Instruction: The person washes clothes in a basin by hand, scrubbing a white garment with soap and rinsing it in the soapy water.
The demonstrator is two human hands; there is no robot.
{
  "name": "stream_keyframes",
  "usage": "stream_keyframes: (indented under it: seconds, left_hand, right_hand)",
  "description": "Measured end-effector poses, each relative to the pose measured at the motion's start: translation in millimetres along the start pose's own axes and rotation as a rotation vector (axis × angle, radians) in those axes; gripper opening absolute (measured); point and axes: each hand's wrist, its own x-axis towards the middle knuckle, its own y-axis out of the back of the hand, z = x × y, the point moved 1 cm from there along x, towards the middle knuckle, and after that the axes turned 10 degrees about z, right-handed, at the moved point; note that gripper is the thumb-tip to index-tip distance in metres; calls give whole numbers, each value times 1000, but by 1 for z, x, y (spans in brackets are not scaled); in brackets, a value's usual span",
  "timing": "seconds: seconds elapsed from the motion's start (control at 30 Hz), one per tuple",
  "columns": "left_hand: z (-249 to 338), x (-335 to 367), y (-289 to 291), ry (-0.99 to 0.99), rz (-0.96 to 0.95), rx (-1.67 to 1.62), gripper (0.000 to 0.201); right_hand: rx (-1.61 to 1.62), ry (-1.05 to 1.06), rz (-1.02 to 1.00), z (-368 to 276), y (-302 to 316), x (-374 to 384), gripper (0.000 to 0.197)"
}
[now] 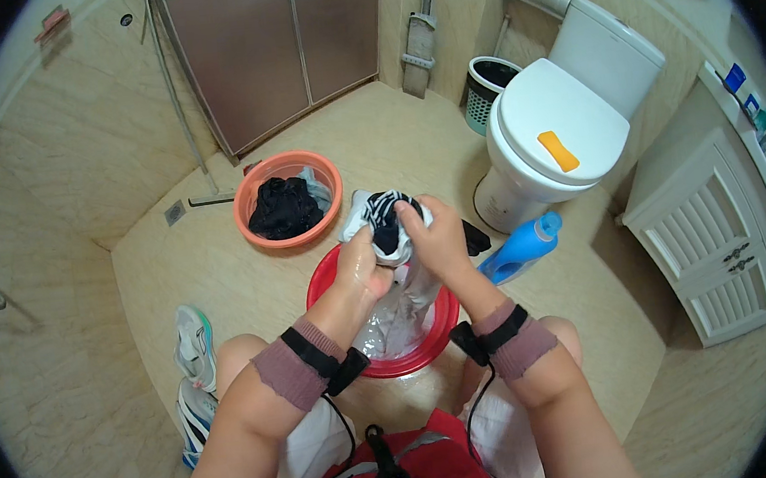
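Head view: bunched striped cloth (382,213) lies between my left hand (358,264) and right hand (439,241), fingers of both pinching it, neither nearer, over the red basin's (404,364) far rim; long axis unclear. Count: one striped cloth, two basins including the orange basin (296,241), one blue bottle (522,249), two shoes (195,346).
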Motion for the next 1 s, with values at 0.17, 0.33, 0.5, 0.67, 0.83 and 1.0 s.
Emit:
stream_keyframes:
  seconds: [0.17, 0.33, 0.5, 0.67, 0.83, 1.0]
  left_hand:
    - [22, 23, 28, -89, -332, 28, 27]
    - [8, -17, -10, -16, 84, 32, 31]
    - [31, -23, -12, -98, -5, 76, 33]
    - [33, -18, -10, -179, -86, 76, 34]
    - [26, -19, -13, -241, -119, 140, 33]
    - [41, -13, -14, -62, -116, -1, 22]
  right_hand:
    - [39, 284, -96, -34, -14, -49, 42]
    - [73, -74, -44, 29, -7, 5, 43]
    - [431, -369, -221, 38, -2, 6, 54]
    - [456, -117, -639, 9, 11, 0, 100]
    - [493, 3, -438, 15, -7, -20, 98]
    - [286, 69, -381, -10, 1, -29, 74]
